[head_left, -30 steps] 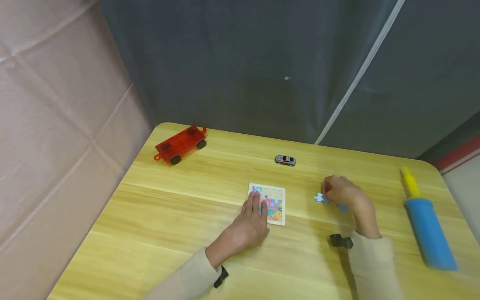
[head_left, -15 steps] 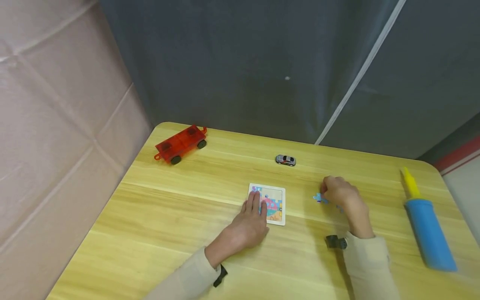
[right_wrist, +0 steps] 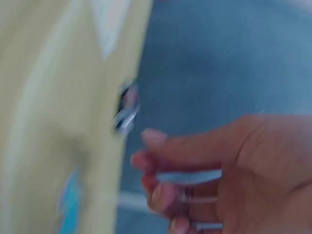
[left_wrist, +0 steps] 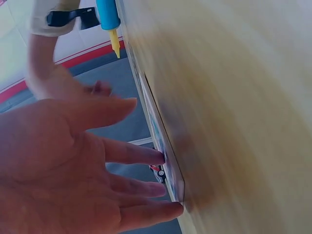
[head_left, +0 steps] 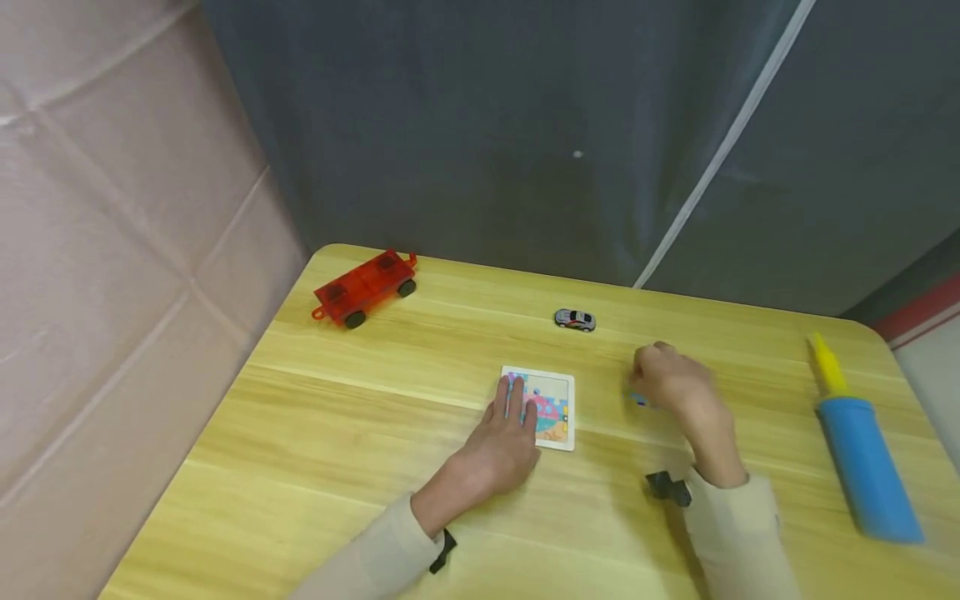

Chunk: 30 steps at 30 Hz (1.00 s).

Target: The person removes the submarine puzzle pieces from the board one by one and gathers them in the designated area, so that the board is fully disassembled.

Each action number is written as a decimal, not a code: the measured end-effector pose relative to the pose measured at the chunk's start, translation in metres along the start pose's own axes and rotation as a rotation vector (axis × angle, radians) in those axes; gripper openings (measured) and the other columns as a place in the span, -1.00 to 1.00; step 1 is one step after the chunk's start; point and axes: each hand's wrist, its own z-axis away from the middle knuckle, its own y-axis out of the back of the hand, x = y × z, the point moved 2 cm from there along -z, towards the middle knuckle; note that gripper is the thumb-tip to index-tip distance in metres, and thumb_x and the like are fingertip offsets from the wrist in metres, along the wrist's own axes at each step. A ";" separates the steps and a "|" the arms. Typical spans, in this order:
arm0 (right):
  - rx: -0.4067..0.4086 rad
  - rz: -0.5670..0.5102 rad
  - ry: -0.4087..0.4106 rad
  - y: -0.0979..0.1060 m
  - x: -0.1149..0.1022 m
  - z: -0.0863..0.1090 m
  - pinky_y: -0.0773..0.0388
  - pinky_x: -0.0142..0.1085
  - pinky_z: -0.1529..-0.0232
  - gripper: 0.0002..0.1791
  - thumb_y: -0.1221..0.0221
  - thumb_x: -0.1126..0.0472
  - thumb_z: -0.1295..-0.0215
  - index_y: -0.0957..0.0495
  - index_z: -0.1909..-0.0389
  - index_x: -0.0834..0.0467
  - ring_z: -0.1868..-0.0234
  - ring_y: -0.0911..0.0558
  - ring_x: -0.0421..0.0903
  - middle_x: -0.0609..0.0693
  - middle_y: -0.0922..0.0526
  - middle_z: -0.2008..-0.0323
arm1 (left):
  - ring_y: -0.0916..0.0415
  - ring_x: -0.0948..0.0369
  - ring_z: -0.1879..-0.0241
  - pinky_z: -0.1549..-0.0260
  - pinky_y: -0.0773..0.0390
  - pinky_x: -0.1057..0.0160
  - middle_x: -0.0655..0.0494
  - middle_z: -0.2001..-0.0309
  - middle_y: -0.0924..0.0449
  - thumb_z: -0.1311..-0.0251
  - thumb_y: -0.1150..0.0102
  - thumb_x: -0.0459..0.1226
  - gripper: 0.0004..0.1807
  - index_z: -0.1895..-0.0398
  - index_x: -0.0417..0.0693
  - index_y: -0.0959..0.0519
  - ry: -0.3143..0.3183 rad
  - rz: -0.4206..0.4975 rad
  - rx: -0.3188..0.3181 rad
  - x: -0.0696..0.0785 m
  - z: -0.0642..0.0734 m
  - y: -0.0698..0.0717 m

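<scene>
A small white-framed jigsaw puzzle [head_left: 555,414] with a pink, blue and orange picture lies on the table; its upper right part shows a bare tray. My left hand [head_left: 501,442] rests on its left side, fingers straight, and in the left wrist view the fingertips touch the frame [left_wrist: 168,151]. To the right, my right hand [head_left: 671,379] is just above the table, fingers curled and thumb near the index finger. Blur hides whether anything is between those fingertips [right_wrist: 155,139]. A blue puzzle piece [head_left: 640,399] shows partly beneath this hand, also a blurred blue piece [right_wrist: 70,202].
A silver toy car [head_left: 575,320] sits behind the puzzle. At the back left stands a red toy trailer [head_left: 365,289] with black wheels. A blue hand pump [head_left: 870,467] with a yellow nozzle lies at the right. A dark curtain [head_left: 465,142] hangs behind the table.
My right hand has shifted slightly left and now covers more of the blue pieces on the table. The left hand stays on the puzzle.
</scene>
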 end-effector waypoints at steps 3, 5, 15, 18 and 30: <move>0.067 -0.052 0.139 0.000 -0.036 -0.004 -0.63 -0.02 0.21 -0.85 -0.28 0.26 -0.58 -0.75 0.21 0.23 0.24 -0.61 0.01 0.17 -0.71 0.17 | 0.16 -0.33 -0.75 -0.59 -0.34 -0.13 -0.43 -0.74 0.11 -0.68 -0.12 -0.10 -0.29 -0.67 -0.35 -0.27 0.001 -0.026 0.013 0.001 0.001 0.001; 0.077 -0.103 0.241 -0.005 -0.056 -0.010 -0.66 -0.04 0.16 -0.86 -0.27 0.30 -0.59 -0.78 0.16 0.24 0.22 -0.64 0.00 0.13 -0.74 0.17 | 0.15 -0.32 -0.75 -0.58 -0.35 -0.13 -0.42 -0.75 0.10 -0.68 -0.12 -0.07 -0.28 -0.68 -0.33 -0.26 0.007 -0.051 0.013 0.001 0.001 0.002; -0.036 -0.125 0.336 -0.037 -0.093 -0.034 -0.67 -0.08 0.04 -0.70 -0.14 0.39 -0.61 -0.76 -0.17 0.32 0.07 -0.65 0.03 0.19 -0.73 -0.05 | -0.03 -0.28 -0.73 -0.58 -0.35 -0.15 -0.43 -0.70 -0.07 -0.67 -0.10 0.06 -0.20 -0.68 -0.33 -0.26 0.099 -0.123 -0.059 0.005 0.001 0.004; -0.046 -0.150 0.380 -0.041 -0.093 -0.037 -0.60 -0.16 0.10 -0.69 -0.12 0.42 -0.61 -0.76 -0.17 0.34 0.10 -0.60 0.00 0.20 -0.76 -0.05 | -0.05 -0.27 -0.72 -0.58 -0.36 -0.14 -0.44 -0.69 -0.09 -0.70 -0.06 0.05 -0.22 -0.67 -0.35 -0.27 0.095 -0.159 -0.076 0.006 0.002 0.005; -0.069 -0.236 0.439 -0.044 -0.094 -0.034 -0.54 -0.21 0.10 -0.70 -0.14 0.50 -0.55 -0.72 -0.16 0.47 0.19 -0.54 -0.04 0.22 -0.76 0.03 | 0.03 -0.37 -0.70 -0.62 -0.18 -0.27 -0.59 -0.65 -0.03 -0.77 0.17 -0.03 -0.28 -0.64 -0.46 -0.25 0.032 -0.102 -0.034 -0.012 -0.023 -0.035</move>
